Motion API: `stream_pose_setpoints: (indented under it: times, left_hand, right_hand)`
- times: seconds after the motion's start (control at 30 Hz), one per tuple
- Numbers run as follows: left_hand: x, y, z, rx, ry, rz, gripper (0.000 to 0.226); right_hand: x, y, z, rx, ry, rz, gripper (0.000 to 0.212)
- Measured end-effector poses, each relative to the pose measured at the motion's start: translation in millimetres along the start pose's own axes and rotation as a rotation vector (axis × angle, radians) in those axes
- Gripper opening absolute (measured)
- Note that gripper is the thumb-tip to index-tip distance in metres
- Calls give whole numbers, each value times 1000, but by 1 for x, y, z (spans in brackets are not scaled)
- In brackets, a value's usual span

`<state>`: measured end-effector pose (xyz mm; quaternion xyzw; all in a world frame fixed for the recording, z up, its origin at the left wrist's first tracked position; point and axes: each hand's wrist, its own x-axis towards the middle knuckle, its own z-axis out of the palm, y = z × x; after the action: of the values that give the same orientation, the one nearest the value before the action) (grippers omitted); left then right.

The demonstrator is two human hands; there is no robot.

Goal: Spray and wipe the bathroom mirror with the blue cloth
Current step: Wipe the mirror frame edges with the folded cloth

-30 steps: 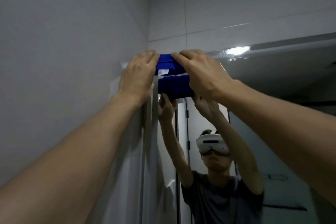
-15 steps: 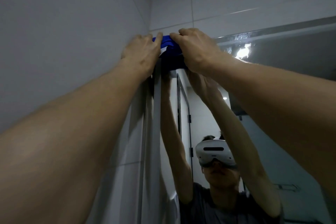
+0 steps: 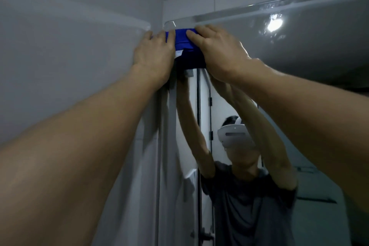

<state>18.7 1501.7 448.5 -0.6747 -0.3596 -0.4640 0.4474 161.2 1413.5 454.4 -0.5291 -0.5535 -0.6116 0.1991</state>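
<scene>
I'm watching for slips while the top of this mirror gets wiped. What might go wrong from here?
1. Both the left hand and the right hand press the blue cloth at full reach, so the person may overbalance.
2. The cloth sits in the mirror's top left corner beside the tiled wall; knuckles may scrape there.
3. Palms on the glass may leave smears.

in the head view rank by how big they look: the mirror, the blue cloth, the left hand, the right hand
1. mirror, fills most of the right side
2. right hand and left hand, about alike, so not ranked apart
3. blue cloth, though the hands hide much of it, so its true extent is unsure
</scene>
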Motion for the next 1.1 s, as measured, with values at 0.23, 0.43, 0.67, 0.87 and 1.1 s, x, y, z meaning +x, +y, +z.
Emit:
stream_pose_setpoints:
  times: [0.23,0.43,0.67,0.87,1.1]
  left_hand:
    - [-61,19,-2,9,-78,-18,66]
    - [-118,32,2,85,-207,22,67]
    - [-198,50,5,93,-327,84,66]
    - [-287,70,31,13,-256,80,59]
    - [-397,104,35,-107,-379,70,57]
  right_hand:
    - [-59,-27,7,51,-25,5,68]
    - [-115,-52,16,117,-115,-20,71]
    - [-187,-89,11,234,-266,-27,79]
    - [-269,-129,38,200,-194,-32,55]
    - [-361,-174,53,241,-169,-97,50]
